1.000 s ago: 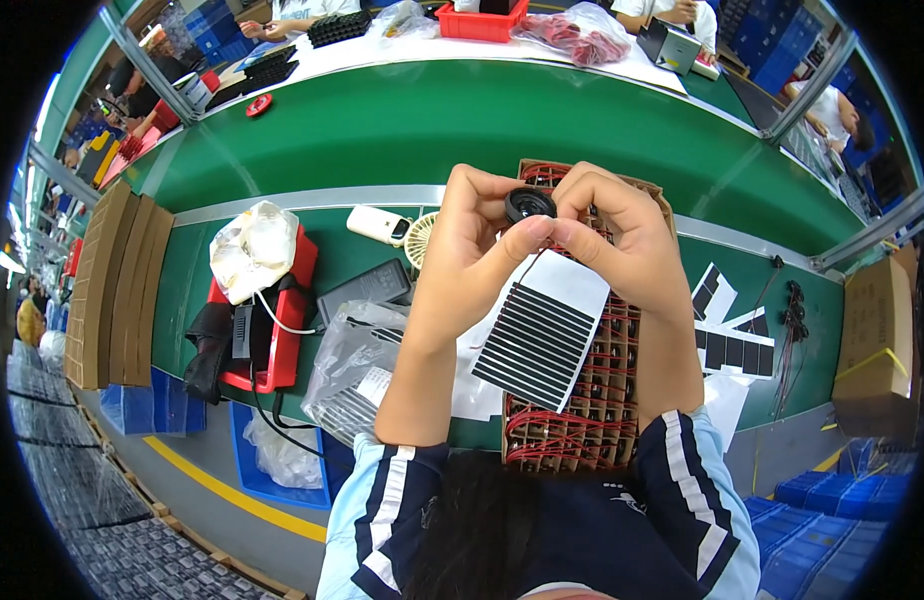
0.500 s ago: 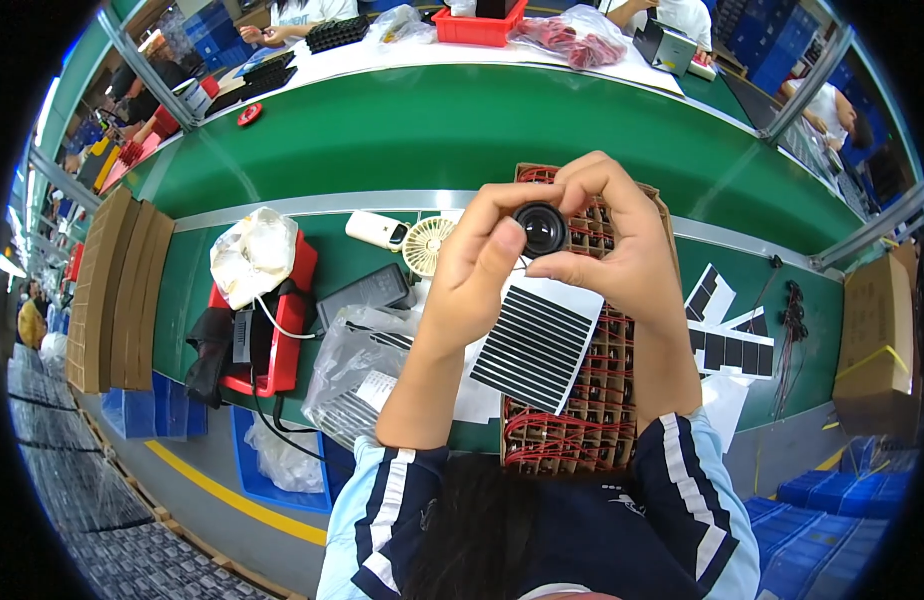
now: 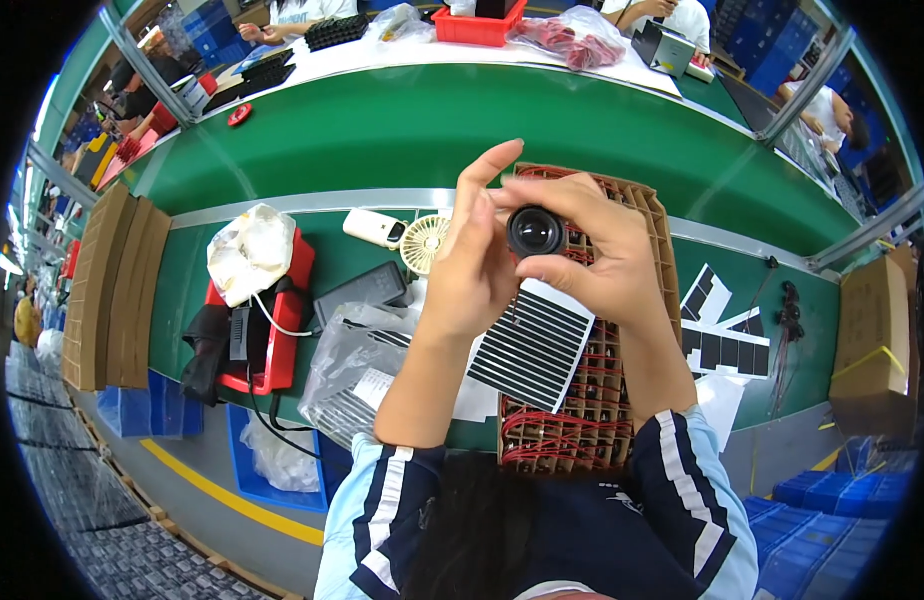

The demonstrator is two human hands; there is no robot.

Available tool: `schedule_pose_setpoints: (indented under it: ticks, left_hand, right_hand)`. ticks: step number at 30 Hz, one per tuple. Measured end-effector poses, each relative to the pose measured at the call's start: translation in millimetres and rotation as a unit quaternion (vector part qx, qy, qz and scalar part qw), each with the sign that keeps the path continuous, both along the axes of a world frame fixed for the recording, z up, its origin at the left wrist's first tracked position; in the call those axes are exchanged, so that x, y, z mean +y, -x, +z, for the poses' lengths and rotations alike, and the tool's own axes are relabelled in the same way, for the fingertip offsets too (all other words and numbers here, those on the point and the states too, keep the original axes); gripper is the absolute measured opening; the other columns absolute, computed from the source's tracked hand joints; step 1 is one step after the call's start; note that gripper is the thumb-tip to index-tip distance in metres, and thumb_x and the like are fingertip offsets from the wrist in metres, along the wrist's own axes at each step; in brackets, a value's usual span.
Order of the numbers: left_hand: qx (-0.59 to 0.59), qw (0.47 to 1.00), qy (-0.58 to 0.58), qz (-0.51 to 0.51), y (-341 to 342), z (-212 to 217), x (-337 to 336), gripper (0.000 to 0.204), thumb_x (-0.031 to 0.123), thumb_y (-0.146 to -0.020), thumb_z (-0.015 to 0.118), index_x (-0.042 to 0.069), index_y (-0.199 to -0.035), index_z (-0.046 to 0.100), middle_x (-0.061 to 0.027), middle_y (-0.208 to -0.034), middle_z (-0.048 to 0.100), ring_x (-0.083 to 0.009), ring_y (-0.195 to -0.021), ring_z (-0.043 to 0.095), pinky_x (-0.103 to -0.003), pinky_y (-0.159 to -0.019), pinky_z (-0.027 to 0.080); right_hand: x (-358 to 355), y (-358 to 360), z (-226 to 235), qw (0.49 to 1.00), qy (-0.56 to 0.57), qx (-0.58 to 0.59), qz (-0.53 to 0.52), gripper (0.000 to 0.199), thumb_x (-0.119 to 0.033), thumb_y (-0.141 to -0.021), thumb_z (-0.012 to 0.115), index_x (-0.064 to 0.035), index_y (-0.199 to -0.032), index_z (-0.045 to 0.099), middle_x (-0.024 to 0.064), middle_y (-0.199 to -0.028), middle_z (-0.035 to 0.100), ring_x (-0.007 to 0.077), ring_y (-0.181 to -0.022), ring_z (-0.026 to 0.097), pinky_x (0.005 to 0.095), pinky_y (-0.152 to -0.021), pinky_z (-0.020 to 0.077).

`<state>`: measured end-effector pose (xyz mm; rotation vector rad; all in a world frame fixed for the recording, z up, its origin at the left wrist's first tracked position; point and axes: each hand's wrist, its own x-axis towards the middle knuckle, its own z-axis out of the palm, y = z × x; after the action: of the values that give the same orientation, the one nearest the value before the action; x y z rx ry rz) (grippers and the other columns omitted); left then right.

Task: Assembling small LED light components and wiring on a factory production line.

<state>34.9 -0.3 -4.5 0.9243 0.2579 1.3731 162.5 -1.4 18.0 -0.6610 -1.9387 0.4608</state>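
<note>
A small round black speaker with a shiny dome faces up between my hands. My right hand grips it by the rim between thumb and fingers. Close along its left side is my left hand, its fingers stretched up and apart; whether they still touch the rim I cannot tell. Below both hands lies a sheet with black strips, resting on a divided cardboard box. Red wires and several similar round parts fill the box's cells, partly hidden by my hands and the sheet.
Left on the green bench are a red bin, a black power adapter, a small fan and a plastic bag. White sheets with black patches and wired black parts lie right. Co-workers sit across the bench.
The fingers of my left hand have come off the speaker's rim and straightened upward. My right hand keeps hold of the speaker, its fingers now reaching further over the top.
</note>
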Motion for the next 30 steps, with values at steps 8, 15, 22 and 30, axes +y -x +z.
schedule_pose_setpoints:
  ticks: [8,15,22,30]
  left_hand:
    - [-0.001,1.000,-0.022,0.006,15,-4,2,0.035,0.009,-0.088,0.040,0.003,-0.122,0.032,-0.0069,-0.101,0.048,-0.0078,-0.080,0.052,-0.020,-0.068,0.045]
    - [-0.020,0.999,-0.042,-0.006,18,-6,-2,0.036,0.013,-0.089,0.040,0.003,-0.122,0.032,-0.0069,-0.108,0.044,-0.0070,-0.086,0.048,-0.019,-0.073,0.041]
    - [0.101,0.979,-0.089,0.155,14,-3,-1,0.029,0.012,-0.092,0.035,0.001,-0.118,0.036,-0.0083,-0.114,0.043,-0.0097,-0.096,0.044,-0.022,-0.085,0.036]
    - [0.096,0.982,-0.128,0.100,14,-3,1,0.039,0.020,-0.092,0.036,0.003,-0.128,0.032,-0.0071,-0.112,0.044,-0.0099,-0.093,0.045,-0.023,-0.081,0.037]
  right_hand:
    - [-3,11,3,1.000,0.021,-0.011,-0.016,0.069,-0.026,-0.065,0.072,-0.0046,-0.123,0.041,0.0064,-0.109,0.058,0.0243,-0.098,0.051,0.0365,-0.091,0.0325]
    - [-2,9,0,0.994,-0.073,-0.075,-0.040,0.047,-0.026,-0.067,0.069,-0.0007,-0.104,0.057,0.0101,-0.106,0.059,0.0253,-0.092,0.054,0.0371,-0.083,0.0375]
    - [-8,22,3,0.994,-0.052,-0.032,-0.087,0.047,-0.019,-0.070,0.067,0.0006,-0.111,0.053,0.0100,-0.102,0.058,0.0249,-0.092,0.053,0.0355,-0.082,0.0373]
    - [-1,16,-2,0.989,-0.092,-0.041,-0.109,0.043,-0.016,-0.071,0.065,-0.0006,-0.109,0.054,0.0096,-0.099,0.059,0.0237,-0.087,0.052,0.0345,-0.077,0.0381]
